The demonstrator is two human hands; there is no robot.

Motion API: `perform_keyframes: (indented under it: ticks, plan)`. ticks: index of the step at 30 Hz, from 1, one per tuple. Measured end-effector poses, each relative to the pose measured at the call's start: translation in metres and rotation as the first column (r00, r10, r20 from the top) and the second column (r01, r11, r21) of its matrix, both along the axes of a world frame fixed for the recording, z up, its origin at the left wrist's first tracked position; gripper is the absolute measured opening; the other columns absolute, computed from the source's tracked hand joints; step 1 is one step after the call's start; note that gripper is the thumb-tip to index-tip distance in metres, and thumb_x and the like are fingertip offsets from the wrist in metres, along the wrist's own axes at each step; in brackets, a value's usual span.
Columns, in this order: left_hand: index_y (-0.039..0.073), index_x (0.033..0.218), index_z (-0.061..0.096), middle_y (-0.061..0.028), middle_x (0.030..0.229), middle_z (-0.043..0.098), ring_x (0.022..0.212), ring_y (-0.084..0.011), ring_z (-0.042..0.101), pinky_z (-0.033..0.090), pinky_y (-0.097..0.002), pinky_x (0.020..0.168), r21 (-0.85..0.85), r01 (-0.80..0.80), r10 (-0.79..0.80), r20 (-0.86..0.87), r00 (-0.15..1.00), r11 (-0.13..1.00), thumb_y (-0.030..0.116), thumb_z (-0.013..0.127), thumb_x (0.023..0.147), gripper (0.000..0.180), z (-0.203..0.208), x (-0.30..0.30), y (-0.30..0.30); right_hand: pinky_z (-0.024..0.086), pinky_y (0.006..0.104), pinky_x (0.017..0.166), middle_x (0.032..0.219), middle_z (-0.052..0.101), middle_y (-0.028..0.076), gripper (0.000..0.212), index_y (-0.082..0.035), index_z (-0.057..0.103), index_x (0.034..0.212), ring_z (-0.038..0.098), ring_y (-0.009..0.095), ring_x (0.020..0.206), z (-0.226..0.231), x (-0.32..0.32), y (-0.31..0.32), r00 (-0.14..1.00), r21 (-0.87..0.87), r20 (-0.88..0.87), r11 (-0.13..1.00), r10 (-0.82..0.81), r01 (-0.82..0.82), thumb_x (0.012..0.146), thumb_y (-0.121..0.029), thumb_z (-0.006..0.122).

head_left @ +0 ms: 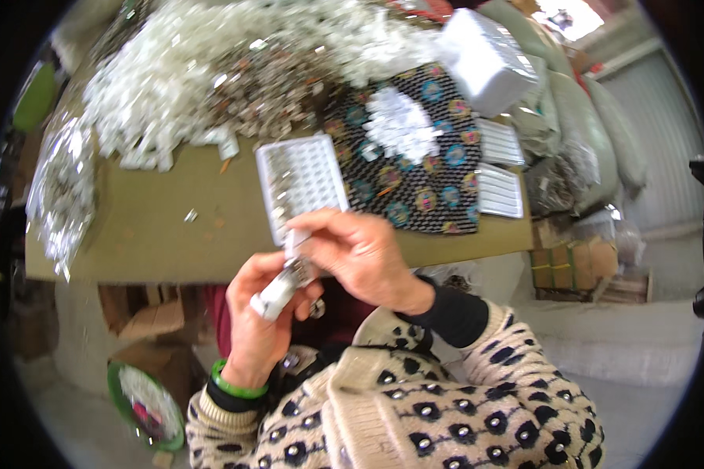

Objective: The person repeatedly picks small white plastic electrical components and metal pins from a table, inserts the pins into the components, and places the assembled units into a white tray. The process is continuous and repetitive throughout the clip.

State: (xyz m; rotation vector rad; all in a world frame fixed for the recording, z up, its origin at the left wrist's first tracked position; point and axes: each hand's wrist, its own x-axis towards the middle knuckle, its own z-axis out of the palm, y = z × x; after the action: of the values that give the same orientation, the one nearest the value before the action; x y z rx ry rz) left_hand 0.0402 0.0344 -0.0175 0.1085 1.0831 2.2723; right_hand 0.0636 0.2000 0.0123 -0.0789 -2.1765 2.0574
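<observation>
Print, if any, on the white part (pixel 274 297) is too small to read from here. Count: two hands, one white part in the left, one small white piece (pixel 296 242) in the right; can't tell whether the two join. One gridded white tray (pixel 321 172) just beyond the fingers, metallic bits down its left side. Two slimmer white trays (pixel 499 190) at the right of the table (pixel 145 223). One patterned cloth (pixel 426 199) between, one pile of white pieces (pixel 403 127) on it. One big pale heap (pixel 160 74) at the back, one darker heap (pixel 270 86) against it, too many to count. One clear bag (pixel 62 184) far left.

Pose: left hand (pixel 245 316) up from lower left, green bangle (pixel 238 384) on wrist, fingers curled round the white part. Right hand (pixel 368 258) in from the right, thumb and forefinger pinching the small piece, fingers pointing left. Hands close together, this side of the tray, near the table's front edge.
</observation>
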Motion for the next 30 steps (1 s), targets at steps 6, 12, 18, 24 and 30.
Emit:
perform_keyframes:
  ticks: [6,12,18,24,30]
  plan:
    - [0.005,0.117,0.059,-0.0191,0.096,0.068,0.076,-0.0205,0.07,0.052,-0.0238,0.054,0.116,0.032,-0.042,0.08,0.996,0.993,0.025,0.06,0.095,0.029,-0.001,0.0,-0.003,0.053,0.0233,0.069,0.092,0.07,0.007,0.023,0.0,0.067,0.112,0.065,0.01,0.078,0.002,0.001,0.001,0.998,0.004,-0.064,1.0,0.0,0.001,0.09,0.004,0.062]
    - [0.006,0.114,0.06,-0.0208,0.1,0.067,0.081,-0.0259,0.07,0.051,-0.0245,0.051,0.256,0.064,-0.101,0.135,0.986,0.964,0.021,0.064,0.093,0.026,-0.003,-0.004,-0.002,0.055,0.024,0.07,0.09,0.071,0.008,0.011,0.002,0.066,0.101,0.067,0.011,0.081,-0.001,0.001,0.002,0.99,0.118,-0.133,0.991,-0.045,0.061,0.089,0.003,0.065]
    - [0.003,0.11,0.061,-0.0152,0.1,0.068,0.082,-0.0223,0.07,0.053,-0.0252,0.054,0.284,0.016,-0.051,0.118,0.992,0.959,0.012,0.064,0.093,0.019,-0.005,-0.002,0.001,0.056,0.0294,0.066,0.087,0.069,0.015,0.021,0.0,0.064,0.098,0.07,0.026,0.077,-0.012,-0.01,0.0,0.813,0.428,-0.575,0.881,0.094,0.201,0.08,0.011,0.065]
    - [0.005,0.107,0.06,-0.0132,0.096,0.068,0.074,-0.0181,0.068,0.055,-0.0266,0.056,0.19,-0.063,0.029,0.179,0.983,0.98,0.015,0.065,0.092,0.018,0.002,0.002,0.0,0.052,0.0333,0.076,0.097,0.063,0.015,0.032,-0.001,0.062,0.106,0.063,0.029,0.089,-0.002,-0.005,-0.003,0.844,0.359,-0.49,0.933,0.219,-0.033,0.077,0.01,0.066]
    - [0.006,0.105,0.061,-0.0083,0.093,0.067,0.072,-0.0165,0.068,0.057,-0.0274,0.058,0.399,-0.009,-0.109,0.273,0.956,0.917,0.012,0.065,0.093,0.015,-0.004,0.003,0.0,0.048,0.0358,0.08,0.097,0.059,0.013,0.03,0.0,0.063,0.11,0.057,0.028,0.091,-0.005,0.0,-0.008,0.825,0.472,-0.506,0.881,0.254,0.019,0.081,-0.001,0.07]
